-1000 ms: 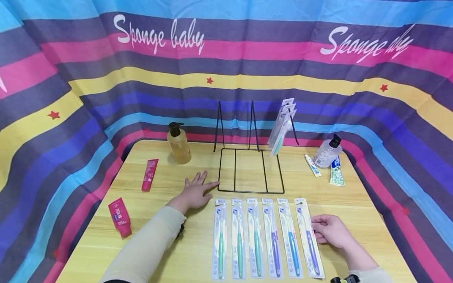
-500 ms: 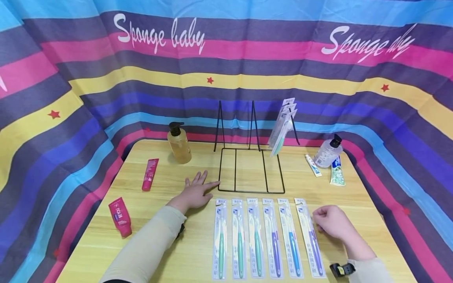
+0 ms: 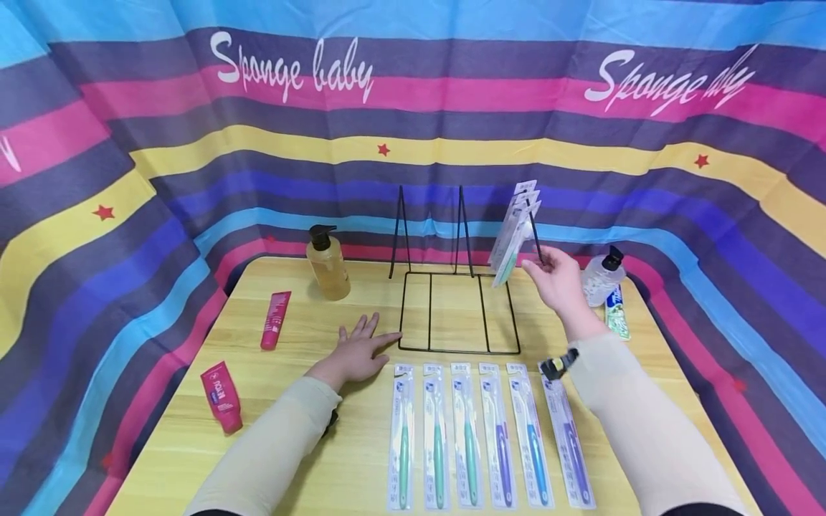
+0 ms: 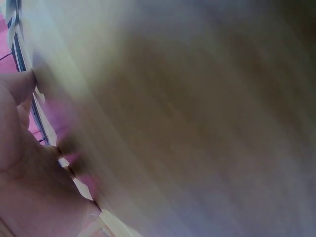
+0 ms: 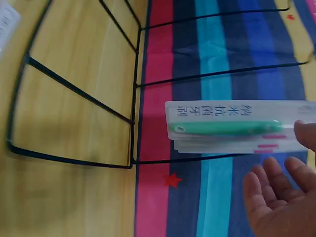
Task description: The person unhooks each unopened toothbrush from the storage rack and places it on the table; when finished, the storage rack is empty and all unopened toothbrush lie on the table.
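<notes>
a pink tube [image 3: 221, 396] is lying at the left of the wooden table [image 3: 351, 459], and a slimmer pink tube [image 3: 276, 320] is lying beyond it. farther right, an amber pump bottle [image 3: 329, 264] is standing near the back edge. the left hand [image 3: 355, 351] is resting on the table with its fingers spread, grasping nothing, one fingertip reaching the near left corner of the black wire rack [image 3: 459, 351]. in front of the rack, six packaged toothbrushes [image 3: 495, 437] are lying in a row, their handles running three green, purple, blue, purple. above the rack's base, a stack of toothbrush packages [image 3: 513, 240] is hanging on the rightmost hook, a green handle showing foremost. the right hand [image 3: 558, 283] is hovering just beside them, its fingers loosely bent and not closing on anything; whether its thumb is touching the packaging, i cannot tell. at the far right, a clear pump bottle [image 3: 602, 279] is standing behind a green-and-white tube [image 3: 616, 313]. a striped curtain [image 3: 439, 93] is hanging behind everything.
</notes>
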`<state>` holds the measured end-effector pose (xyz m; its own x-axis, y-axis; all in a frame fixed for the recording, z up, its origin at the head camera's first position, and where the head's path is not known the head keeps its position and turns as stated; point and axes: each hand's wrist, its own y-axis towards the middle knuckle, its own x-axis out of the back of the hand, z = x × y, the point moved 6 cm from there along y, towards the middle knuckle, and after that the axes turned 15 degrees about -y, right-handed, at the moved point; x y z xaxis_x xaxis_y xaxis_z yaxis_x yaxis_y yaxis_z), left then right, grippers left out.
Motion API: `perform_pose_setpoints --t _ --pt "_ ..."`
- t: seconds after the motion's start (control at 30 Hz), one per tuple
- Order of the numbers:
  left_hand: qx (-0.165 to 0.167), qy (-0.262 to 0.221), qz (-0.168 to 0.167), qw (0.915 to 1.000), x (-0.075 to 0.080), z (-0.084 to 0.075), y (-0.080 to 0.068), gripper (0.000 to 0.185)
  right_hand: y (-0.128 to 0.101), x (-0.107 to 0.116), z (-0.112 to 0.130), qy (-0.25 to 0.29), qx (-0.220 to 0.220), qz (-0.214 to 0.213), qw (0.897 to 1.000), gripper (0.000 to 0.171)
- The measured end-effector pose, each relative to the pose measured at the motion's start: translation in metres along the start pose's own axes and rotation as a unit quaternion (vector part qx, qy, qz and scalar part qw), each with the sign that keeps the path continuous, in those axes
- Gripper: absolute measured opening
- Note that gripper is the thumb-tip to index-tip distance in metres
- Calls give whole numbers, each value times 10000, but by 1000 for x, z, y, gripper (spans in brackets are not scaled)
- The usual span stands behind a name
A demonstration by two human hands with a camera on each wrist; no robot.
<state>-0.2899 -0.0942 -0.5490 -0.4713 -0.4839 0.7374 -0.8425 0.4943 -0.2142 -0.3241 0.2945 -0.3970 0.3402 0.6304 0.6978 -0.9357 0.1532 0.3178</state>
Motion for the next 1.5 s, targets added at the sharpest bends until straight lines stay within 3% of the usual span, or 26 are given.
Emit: perform_pose_setpoints --t 0.17,0.27,0.4,0.6,0.73,0.83,1.0,1.1,1.23,1.37,1.5 --pt "-7 -24 -21 10000 -3 0 1 53 19 -13 13 66 -90 73 9999 28" --pt "-4 -19 -35 10000 -2 0 1 54 19 -14 15 63 -246 -31 9997 19" --pt "39 6 1 10000 -2 0 2 54 14 -12 14 184 -377 -279 9987 20" --pt "25 29 9 10000 0 -1 1 54 3 4 12 599 -82 -717 9956 17" --pt "-69 89 -44 9999 0 -1 1 54 -12 25 -2 1182 -191 -635 9908 15" --pt "-101 76 -33 9999 0 -1 1 54 -32 46 -25 1150 -473 -320 9917 20" --pt "-47 51 -8 10000 1 -1 -1 55 -80 71 -78 119 -786 768 9939 34" --pt "-41 75 12 10000 0 -3 1 54 -118 79 -120 -255 -1025 1420 9842 40" --pt "-73 57 17 10000 1 -3 0 54 -167 70 -161 -55 -1531 2124 9651 46" --pt "-48 76 31 10000 0 1 2 55 -199 56 -174 294 -1937 2626 9448 50" --pt "-48 84 11 10000 0 0 2 55 -215 47 -176 375 -2142 2780 9356 51"
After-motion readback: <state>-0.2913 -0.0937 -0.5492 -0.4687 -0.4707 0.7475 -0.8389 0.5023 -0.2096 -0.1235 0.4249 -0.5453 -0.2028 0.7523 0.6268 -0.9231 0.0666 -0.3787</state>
